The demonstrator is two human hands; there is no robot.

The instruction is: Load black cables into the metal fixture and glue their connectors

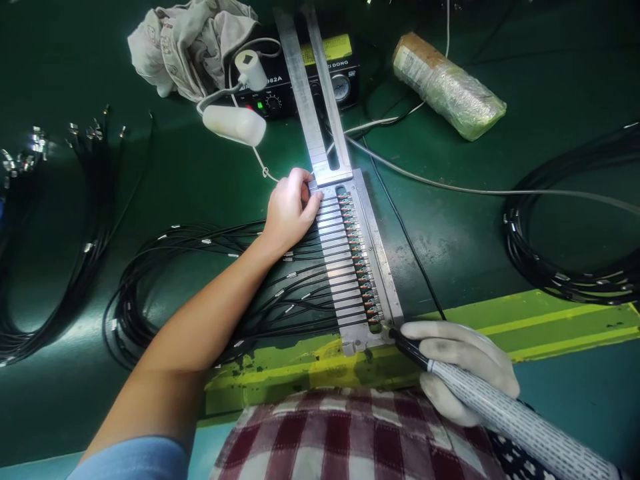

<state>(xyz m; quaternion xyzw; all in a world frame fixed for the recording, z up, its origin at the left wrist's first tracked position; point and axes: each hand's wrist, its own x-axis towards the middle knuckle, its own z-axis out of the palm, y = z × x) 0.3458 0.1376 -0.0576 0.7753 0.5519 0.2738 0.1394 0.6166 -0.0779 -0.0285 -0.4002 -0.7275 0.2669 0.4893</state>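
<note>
A slotted metal fixture (336, 257) lies before me, with a row of black cables (305, 283) laid across it from the left. Their stripped ends and small metal connectors (361, 260) line up along its slot. Bare, my left hand (293, 207) grips the fixture's upper left edge between thumb and fingers. My right hand (467, 367), in a white glove, is closed around a pen-shaped tool (500, 403) with a black front and a white, dash-printed barrel. The tool's tip is at the lowest connectors; whether it touches them I cannot tell.
Behind the fixture stands a black control box (275, 100) with knobs and a gauge; metal rails (303, 87) pass over it. A crumpled cloth (187, 43), a white cylinder (235, 125) and a wrapped roll (450, 87) lie around. Cable coils (515, 247) rest at both sides.
</note>
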